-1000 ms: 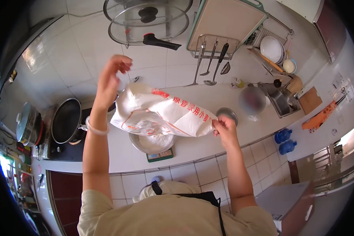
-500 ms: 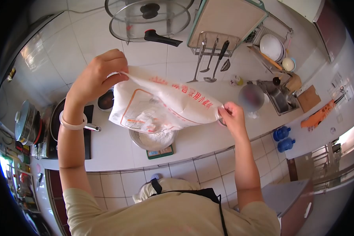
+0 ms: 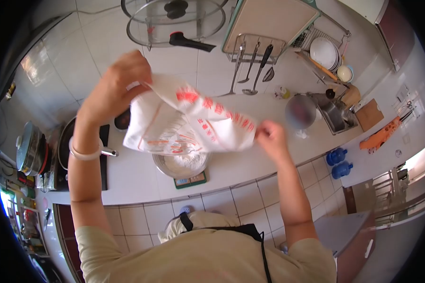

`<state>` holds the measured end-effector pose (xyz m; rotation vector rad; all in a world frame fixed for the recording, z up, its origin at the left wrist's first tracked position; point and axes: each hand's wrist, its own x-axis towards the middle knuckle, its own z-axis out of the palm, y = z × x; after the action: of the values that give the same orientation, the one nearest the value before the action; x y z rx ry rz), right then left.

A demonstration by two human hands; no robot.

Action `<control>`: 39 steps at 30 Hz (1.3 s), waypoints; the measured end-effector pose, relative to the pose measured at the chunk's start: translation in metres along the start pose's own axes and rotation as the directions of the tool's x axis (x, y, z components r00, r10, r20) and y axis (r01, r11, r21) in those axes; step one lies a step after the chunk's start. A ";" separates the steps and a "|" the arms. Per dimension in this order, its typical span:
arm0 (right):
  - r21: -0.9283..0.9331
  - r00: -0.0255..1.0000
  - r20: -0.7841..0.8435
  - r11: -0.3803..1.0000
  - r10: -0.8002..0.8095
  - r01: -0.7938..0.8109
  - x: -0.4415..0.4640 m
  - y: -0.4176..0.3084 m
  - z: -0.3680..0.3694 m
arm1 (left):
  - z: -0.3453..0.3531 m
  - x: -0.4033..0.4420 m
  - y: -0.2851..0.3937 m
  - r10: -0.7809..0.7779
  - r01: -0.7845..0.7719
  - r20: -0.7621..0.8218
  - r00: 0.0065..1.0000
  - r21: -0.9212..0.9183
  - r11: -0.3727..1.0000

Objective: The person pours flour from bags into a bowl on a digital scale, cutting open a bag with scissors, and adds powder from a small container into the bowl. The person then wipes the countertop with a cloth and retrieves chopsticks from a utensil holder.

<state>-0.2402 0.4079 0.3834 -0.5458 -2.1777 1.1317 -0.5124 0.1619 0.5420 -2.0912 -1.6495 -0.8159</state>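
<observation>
A white flour bag [image 3: 226, 134] with red printing is stretched between my two hands. My left hand [image 3: 123, 85], somewhat blurred, pinches its upper left corner. At the other end, my right hand [image 3: 272, 140] has its fingers closed on the right corner. The bag hangs tilted over a metal bowl [image 3: 160, 169], its lower edge overlapping the bowl's back rim in the view. White flour [image 3: 189, 162] lies in the bowl. Beneath the bowl is a green kitchen scale [image 3: 199, 180], its far part hidden.
A stove with a pan [image 3: 66, 146] is at left. Ladles [image 3: 252, 80] hang on the back wall, beside a cutting board [image 3: 269, 26] and a glass lid [image 3: 174, 28]. The sink [image 3: 333, 118] and a round container [image 3: 301, 112] are at right.
The bag has shifted slightly left and its front has turned, showing more red printing. Both hands have moved a little with it. More of the flour in the bowl is visible.
</observation>
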 end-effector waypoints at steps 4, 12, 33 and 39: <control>-0.059 0.983 -0.090 0.985 0.159 -0.165 -0.004 0.007 -0.004 | 0.000 -0.008 -0.006 -0.024 0.023 0.064 0.998 0.019 1.000; -0.016 0.999 0.044 1.000 -0.021 0.021 -0.004 0.004 0.000 | -0.002 -0.002 -0.013 0.019 -0.019 -0.007 1.000 0.007 1.000; -0.145 0.872 -0.319 0.929 -0.371 0.342 0.023 -0.058 0.037 | 0.085 -0.097 -0.063 -0.400 0.327 0.006 0.917 -0.586 0.741; -0.225 0.871 -0.316 0.921 -0.377 0.317 0.020 -0.075 0.022 | 0.107 -0.139 -0.088 -0.622 0.658 0.215 0.753 -0.269 0.703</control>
<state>-0.2760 0.3664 0.4423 -0.3697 -1.9578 0.6064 -0.5954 0.1432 0.3646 -1.7468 -2.5216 -1.2821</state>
